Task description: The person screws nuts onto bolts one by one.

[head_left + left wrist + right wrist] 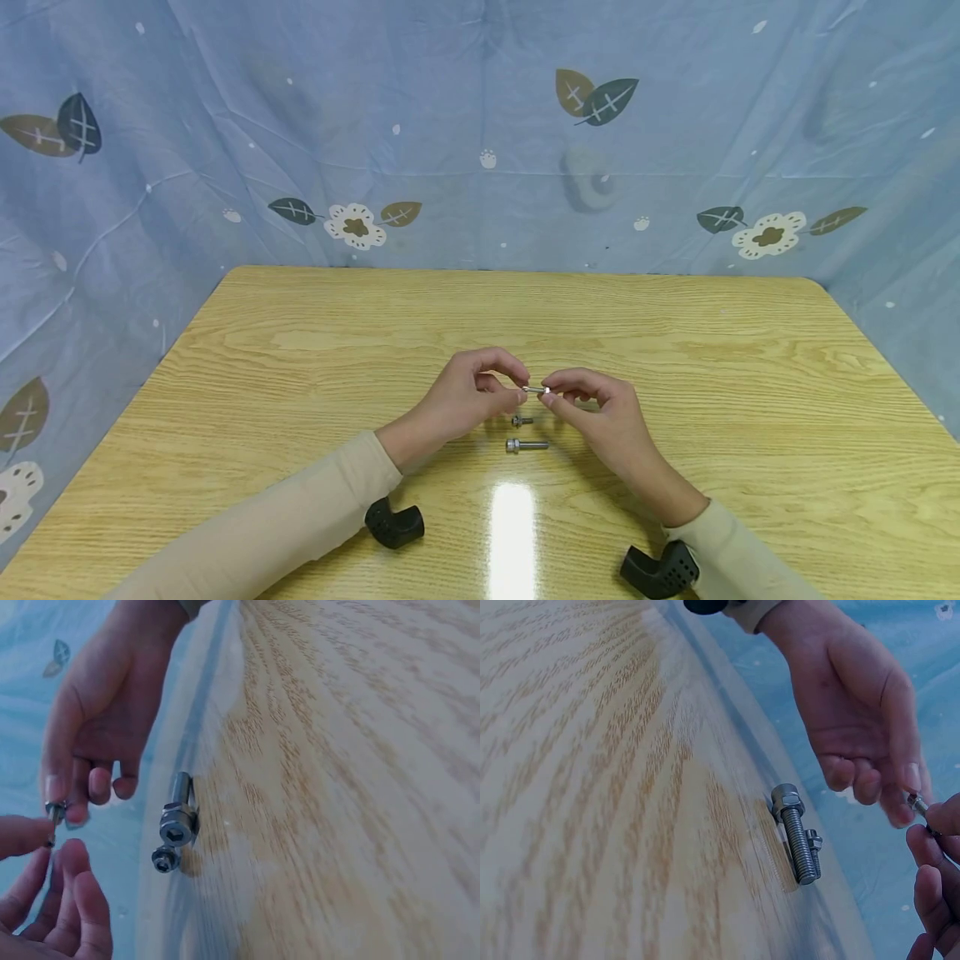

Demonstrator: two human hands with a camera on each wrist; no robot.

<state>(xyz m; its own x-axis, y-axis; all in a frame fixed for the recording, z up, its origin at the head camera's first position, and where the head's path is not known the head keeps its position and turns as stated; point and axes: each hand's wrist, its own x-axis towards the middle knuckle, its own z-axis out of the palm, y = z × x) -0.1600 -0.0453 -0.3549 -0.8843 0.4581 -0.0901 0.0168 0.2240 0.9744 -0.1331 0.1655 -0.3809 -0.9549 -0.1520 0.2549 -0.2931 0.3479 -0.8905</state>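
A small metal bolt (536,390) is held level above the table between both hands, its ends partly covered by fingers. My left hand (468,396) pinches its left end between thumb and index finger. At the bolt's right end, thumb and fingertips of my right hand (603,408) grip it, where a wider collar shows, perhaps a nut. Below the hands lies a large socket-head bolt (532,446) with a nut close against its head. Just behind it is a shorter bolt (522,421), also with a nut near its head; both heads point left.
The wood-grain table (300,350) extends around the hands, and a bright light reflection (512,533) shows near its front. Blue patterned cloth (480,108) hangs behind it and along the sides. Black mounts (395,525) sit at the wrists.
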